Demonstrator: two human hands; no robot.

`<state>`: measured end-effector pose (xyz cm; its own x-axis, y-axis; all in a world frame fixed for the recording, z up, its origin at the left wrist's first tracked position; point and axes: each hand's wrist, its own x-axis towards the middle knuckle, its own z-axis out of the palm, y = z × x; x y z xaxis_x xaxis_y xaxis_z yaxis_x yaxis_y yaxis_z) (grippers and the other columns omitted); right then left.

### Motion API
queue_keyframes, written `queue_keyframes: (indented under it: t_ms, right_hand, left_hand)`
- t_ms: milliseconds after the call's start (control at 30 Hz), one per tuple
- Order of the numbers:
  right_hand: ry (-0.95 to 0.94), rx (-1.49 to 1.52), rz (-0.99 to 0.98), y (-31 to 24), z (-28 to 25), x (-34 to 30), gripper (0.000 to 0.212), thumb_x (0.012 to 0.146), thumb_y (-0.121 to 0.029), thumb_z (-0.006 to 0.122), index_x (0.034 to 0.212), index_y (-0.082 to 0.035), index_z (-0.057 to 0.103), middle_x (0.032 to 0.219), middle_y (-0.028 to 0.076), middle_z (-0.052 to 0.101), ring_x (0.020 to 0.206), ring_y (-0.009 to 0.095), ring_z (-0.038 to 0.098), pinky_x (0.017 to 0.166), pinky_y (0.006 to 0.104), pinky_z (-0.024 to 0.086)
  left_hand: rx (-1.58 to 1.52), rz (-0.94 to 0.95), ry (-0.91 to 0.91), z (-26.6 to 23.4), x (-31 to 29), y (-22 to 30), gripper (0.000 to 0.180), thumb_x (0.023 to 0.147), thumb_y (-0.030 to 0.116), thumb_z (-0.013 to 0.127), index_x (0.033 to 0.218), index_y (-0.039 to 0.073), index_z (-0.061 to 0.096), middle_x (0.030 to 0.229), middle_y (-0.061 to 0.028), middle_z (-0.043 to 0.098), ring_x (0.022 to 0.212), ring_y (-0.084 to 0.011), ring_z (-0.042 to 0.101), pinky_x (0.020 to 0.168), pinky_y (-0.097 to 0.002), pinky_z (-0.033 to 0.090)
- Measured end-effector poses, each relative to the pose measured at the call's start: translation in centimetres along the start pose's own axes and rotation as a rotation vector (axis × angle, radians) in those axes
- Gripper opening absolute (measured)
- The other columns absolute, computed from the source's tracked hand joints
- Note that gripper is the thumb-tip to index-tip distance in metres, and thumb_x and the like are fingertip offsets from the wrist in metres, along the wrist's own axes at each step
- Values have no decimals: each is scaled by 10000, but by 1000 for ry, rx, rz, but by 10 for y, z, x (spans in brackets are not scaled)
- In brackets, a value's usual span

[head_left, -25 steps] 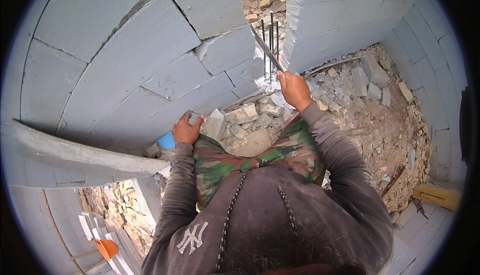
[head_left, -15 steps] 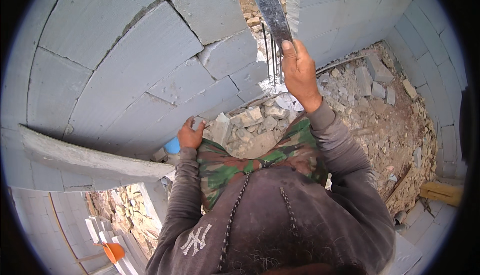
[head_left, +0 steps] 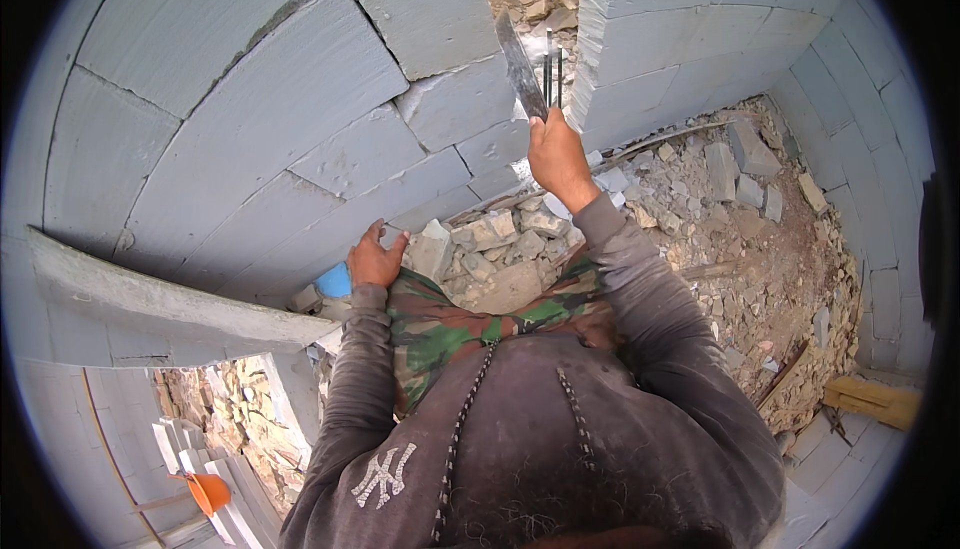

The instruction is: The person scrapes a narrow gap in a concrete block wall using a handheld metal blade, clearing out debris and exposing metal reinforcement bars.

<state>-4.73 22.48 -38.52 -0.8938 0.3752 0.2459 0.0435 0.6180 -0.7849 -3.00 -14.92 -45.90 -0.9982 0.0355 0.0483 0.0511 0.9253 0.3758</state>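
My right hand is closed round the lower end of a long flat grey metal blade; the grip inside the fist is hidden. The blade points up and away, along the left edge of a tall gap in the light grey block wall. Whether it touches the blocks I cannot tell. Just right of the blade, dark vertical steel rods stand in the gap. My left hand holds nothing, its fingers apart, beside my camouflage-trousered thigh and close to the wall's lower part.
Broken blocks and stones lie at the wall's foot, with rubble spreading right. A concrete ledge juts out at left near a blue object. An orange bucket sits lower left; a yellowish wooden piece lies at right.
My right hand and the blade have dropped lower and shifted left toward the gap's left edge. My left hand has moved slightly left and stays apart-fingered.
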Motion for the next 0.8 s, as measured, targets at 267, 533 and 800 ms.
queue_keyframes:
  t_ms: [267, 533, 800]
  right_hand:
    - [523, 185, -381, -113, -128, 18, 286, 1090, -270, 526, 1065, 11, 567, 672, 123, 583, 611, 263, 569, 556, 403, 460]
    - [512, 308, -244, -45, -26, 11, 310, 1081, -270, 506, 1117, 35, 549, 815, 225, 682, 746, 407, 688, 688, 450, 536]
    - [55, -19, 31, -40, -36, -11, 278, 1062, -244, 501, 1023, 23, 569, 819, 277, 694, 794, 516, 671, 706, 574, 520]
  left_hand:
    - [27, -70, -83, -8, -6, 1, 695, 870, 542, 719, 1365, 60, 634, 1219, -174, 727, 1149, -342, 684, 1059, -529, 423]
    - [64, -60, -92, -10, -5, 6, 699, 865, 553, 719, 1359, 65, 640, 1229, -170, 727, 1150, -351, 685, 1048, -509, 447]
    - [111, -70, -96, -12, -13, 2, 699, 851, 561, 729, 1331, 57, 669, 1233, -174, 731, 1116, -364, 707, 1005, -469, 517]
